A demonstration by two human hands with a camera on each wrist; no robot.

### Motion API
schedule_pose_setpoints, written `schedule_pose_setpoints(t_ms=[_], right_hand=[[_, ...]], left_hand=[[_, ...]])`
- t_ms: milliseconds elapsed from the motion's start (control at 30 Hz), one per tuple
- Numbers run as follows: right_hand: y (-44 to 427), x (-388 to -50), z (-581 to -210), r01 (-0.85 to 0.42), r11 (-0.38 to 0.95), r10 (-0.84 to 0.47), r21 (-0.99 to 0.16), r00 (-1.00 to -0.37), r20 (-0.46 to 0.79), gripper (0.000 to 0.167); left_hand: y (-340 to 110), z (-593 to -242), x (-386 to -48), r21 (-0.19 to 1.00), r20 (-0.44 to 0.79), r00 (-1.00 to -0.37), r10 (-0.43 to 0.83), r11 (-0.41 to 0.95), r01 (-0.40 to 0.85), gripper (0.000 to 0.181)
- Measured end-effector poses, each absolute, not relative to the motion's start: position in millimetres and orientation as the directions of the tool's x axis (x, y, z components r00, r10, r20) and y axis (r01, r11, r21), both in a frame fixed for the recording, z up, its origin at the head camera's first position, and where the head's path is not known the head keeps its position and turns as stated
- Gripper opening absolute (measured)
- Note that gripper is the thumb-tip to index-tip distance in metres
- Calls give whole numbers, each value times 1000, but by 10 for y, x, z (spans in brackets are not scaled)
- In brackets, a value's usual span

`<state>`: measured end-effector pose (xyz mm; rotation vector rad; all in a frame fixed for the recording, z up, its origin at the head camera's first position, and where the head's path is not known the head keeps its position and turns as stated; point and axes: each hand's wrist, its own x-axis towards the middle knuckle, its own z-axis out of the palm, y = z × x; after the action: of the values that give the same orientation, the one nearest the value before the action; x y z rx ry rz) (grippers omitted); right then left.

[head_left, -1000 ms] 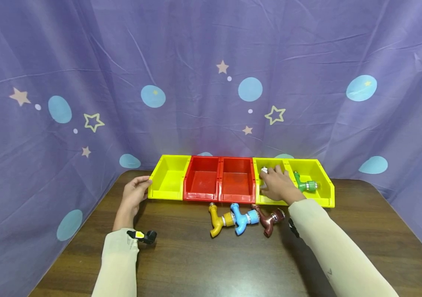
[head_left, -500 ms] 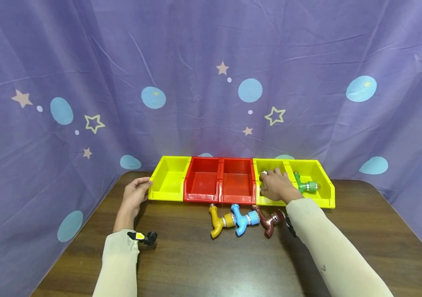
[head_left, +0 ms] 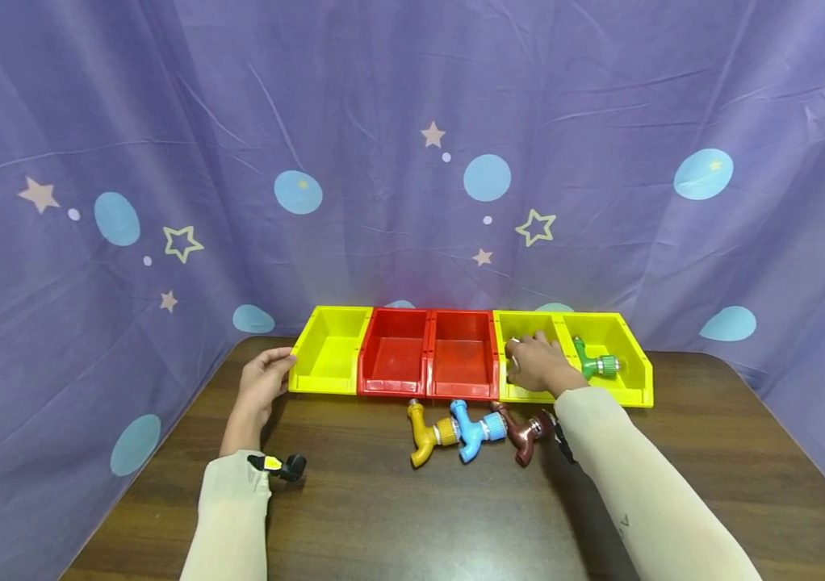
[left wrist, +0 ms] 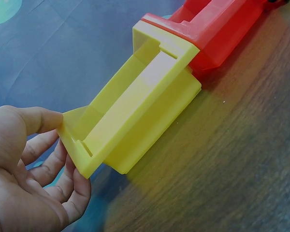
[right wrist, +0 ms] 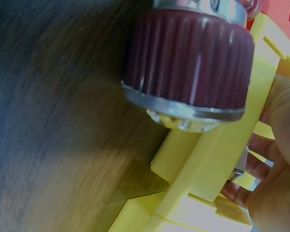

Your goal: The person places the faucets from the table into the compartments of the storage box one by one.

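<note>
My left hand (head_left: 265,379) pinches the outer front edge of the leftmost yellow bin (left wrist: 135,111), its thumb on one side of the rim and fingers on the other. Inside the yellow bin (head_left: 529,395) second from the right, my right hand (head_left: 539,365) holds a white tap (right wrist: 240,165), mostly hidden beneath my fingers and palm. A green tap (head_left: 596,363) lies in the rightmost yellow bin (head_left: 634,395). On the table before the bins lie a yellow tap (head_left: 427,433), a light blue tap (head_left: 476,432) and a maroon tap (head_left: 525,433); the maroon one's ribbed knob looms close in the right wrist view.
Two red bins (head_left: 394,386) stand between the yellow ones, all joined in one row along the back of the wooden table (head_left: 398,516). Behind them hangs a purple curtain (head_left: 383,161) with stars and blue ovals.
My right hand has sunk slightly within its bin, and less of the white tap shows. My left hand stays at the leftmost bin's edge, and the other taps lie where they were.
</note>
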<state>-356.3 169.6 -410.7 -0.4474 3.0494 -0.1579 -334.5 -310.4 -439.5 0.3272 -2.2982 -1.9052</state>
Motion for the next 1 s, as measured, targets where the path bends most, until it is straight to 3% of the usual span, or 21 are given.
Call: schedule_pose_setpoints(t_ms=[767, 1000], right_hand=[[1717, -3518, -4131, -339, 938, -338, -70, -941, 16, 36], [1759, -3468, -4065, -373, 927, -370, -36, -927, 57, 45]], left_hand=[[-3095, -4396, -3315, 978, -44, -966, -256, 188, -94, 44], [-3097, -4386, -3325, 978, -41, -967, -251, 188, -90, 45]])
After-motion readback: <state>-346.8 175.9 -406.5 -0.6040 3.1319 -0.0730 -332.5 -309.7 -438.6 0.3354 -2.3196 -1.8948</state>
